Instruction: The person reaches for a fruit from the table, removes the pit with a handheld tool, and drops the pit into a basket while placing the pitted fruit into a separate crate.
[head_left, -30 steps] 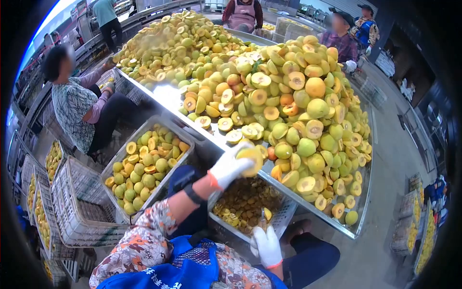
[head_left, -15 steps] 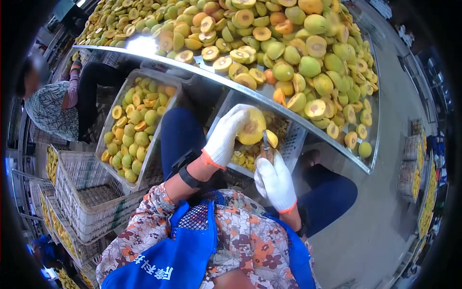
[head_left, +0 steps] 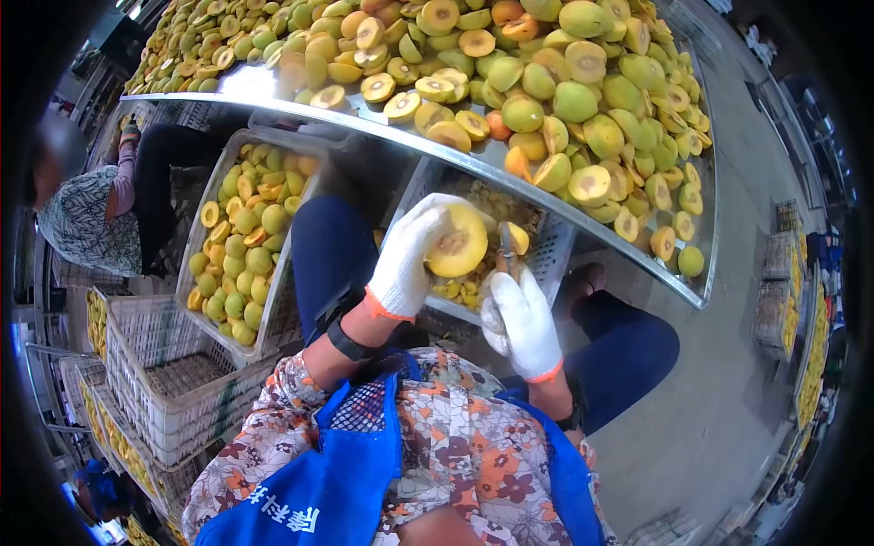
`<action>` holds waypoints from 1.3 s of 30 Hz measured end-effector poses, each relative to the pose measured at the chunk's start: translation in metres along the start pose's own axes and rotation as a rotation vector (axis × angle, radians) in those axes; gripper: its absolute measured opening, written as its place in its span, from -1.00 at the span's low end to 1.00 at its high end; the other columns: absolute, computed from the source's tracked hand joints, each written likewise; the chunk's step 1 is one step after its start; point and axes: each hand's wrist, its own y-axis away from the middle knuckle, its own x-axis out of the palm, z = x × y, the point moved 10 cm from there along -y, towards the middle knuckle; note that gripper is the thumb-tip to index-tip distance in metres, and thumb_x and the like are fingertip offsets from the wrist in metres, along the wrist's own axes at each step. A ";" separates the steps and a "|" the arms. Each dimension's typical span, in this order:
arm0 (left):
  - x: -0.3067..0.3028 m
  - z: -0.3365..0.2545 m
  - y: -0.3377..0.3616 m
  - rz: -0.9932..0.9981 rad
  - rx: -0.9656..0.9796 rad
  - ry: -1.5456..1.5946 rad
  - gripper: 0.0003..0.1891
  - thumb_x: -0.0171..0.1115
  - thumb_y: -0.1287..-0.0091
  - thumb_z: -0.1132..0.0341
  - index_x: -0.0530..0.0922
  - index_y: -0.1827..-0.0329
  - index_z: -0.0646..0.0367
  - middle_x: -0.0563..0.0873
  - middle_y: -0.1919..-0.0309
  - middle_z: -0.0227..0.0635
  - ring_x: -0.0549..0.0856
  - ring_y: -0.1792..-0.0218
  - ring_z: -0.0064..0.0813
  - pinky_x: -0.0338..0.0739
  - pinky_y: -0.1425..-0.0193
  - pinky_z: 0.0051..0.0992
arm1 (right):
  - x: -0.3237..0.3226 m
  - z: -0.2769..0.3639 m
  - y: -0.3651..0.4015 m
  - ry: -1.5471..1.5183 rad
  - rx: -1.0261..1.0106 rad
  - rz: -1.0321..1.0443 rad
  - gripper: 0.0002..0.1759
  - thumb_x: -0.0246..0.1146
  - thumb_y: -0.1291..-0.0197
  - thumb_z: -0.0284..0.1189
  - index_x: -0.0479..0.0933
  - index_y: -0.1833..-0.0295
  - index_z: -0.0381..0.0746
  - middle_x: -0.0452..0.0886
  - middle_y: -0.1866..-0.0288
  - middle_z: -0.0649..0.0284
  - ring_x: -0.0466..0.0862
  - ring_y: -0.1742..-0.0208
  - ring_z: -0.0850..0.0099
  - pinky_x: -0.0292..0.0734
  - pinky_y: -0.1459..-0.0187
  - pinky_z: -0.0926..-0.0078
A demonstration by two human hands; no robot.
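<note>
My left hand [head_left: 407,253], in a white knit glove, is closed around a halved yellow peach [head_left: 466,238], its cut face turned toward the knife side. In my right hand [head_left: 526,323], also gloved in white, is a small knife [head_left: 506,246] with a brown handle, its blade pointing up and away from me. A small cut piece of peach [head_left: 519,238] shows right beside the blade. The blade stands a little apart from the peach half. Below both hands is a white crate [head_left: 549,259] with yellow peach scraps [head_left: 458,289] in it.
A metal-edged table [head_left: 410,139] heaped with halved peaches [head_left: 574,100] spans the front. To my left stands a crate of peaches [head_left: 246,246], with stacked white crates [head_left: 173,391] behind it. Another person [head_left: 91,209] sits at far left. More crates [head_left: 778,309] line the right.
My left hand and the peach half have moved slightly left, away from the knife, leaving a wider gap. The whole view has shifted a little; my right hand still grips the knife.
</note>
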 end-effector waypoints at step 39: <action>-0.013 0.023 -0.001 -0.063 0.012 -0.143 -0.58 -0.08 -0.63 0.14 0.60 -0.19 0.30 0.72 -0.02 -0.25 0.68 -0.06 -0.48 0.55 -0.23 -0.46 | -0.011 0.015 0.002 0.610 -0.145 -0.156 -0.77 0.17 -0.50 -0.34 0.51 -0.06 -0.28 0.63 0.34 0.02 0.69 0.46 0.25 0.56 0.37 0.24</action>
